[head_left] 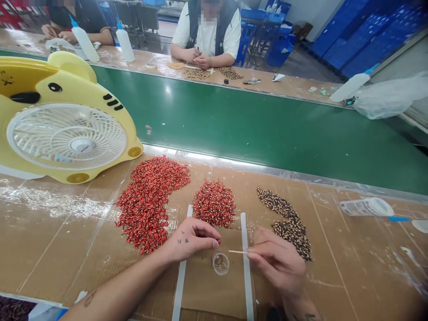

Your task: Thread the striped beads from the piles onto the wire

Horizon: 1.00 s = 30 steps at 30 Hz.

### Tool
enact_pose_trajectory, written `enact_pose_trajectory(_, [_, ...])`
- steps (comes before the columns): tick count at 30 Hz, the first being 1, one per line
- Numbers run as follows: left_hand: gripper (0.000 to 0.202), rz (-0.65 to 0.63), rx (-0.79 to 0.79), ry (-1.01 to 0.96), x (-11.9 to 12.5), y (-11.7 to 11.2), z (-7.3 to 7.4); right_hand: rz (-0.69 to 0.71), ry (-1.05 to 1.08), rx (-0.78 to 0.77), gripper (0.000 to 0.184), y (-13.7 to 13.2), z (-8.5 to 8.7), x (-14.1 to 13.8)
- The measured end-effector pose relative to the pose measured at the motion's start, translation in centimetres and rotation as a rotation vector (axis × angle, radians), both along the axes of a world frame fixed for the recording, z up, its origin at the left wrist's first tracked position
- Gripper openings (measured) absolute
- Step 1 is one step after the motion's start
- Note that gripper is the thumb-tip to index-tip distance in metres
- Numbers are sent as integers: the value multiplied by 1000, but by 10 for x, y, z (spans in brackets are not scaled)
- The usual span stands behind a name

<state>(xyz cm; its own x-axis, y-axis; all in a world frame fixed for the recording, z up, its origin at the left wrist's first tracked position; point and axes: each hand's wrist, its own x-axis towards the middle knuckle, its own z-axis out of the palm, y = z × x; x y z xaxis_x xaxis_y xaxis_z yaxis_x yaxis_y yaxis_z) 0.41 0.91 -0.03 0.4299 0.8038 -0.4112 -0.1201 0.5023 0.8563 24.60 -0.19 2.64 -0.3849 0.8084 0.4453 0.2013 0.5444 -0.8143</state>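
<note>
My left hand (192, 238) rests on the brown cardboard with its fingers curled, pinching a small red piece at the thumb tip. My right hand (276, 261) is closed on a thin wooden stick (237, 252) that points left toward the left hand. A small clear cap (220, 263) sits on the cardboard just below both. Two white strips (246, 267) frame the working patch. A small pile of red pieces (214, 203) lies just beyond my hands, a large red pile (150, 200) to the left, and a dark speckled pile (289, 223) to the right.
A yellow desk fan (67, 129) stands at the left. A green conveyor belt (250, 125) runs across behind the table. A glue bottle (366, 207) lies at the right. Across the belt a seated person (207, 35) works beside squeeze bottles (124, 42).
</note>
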Motion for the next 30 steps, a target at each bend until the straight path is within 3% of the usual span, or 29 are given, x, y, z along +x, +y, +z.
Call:
enact_pose_trajectory(7, [15,-41,45,47,1,-1,2,-48,-45,5,19,-2,-5,-7])
enact_pose_trajectory(21, [13,-40,33,-1,-1,-3,2,-81,-112,12,11,-1,-7,-18])
enact_pose_trajectory(30, [13,-7,3,-33,0,0,8,-160,-91,-7,28,-3,-7,-16])
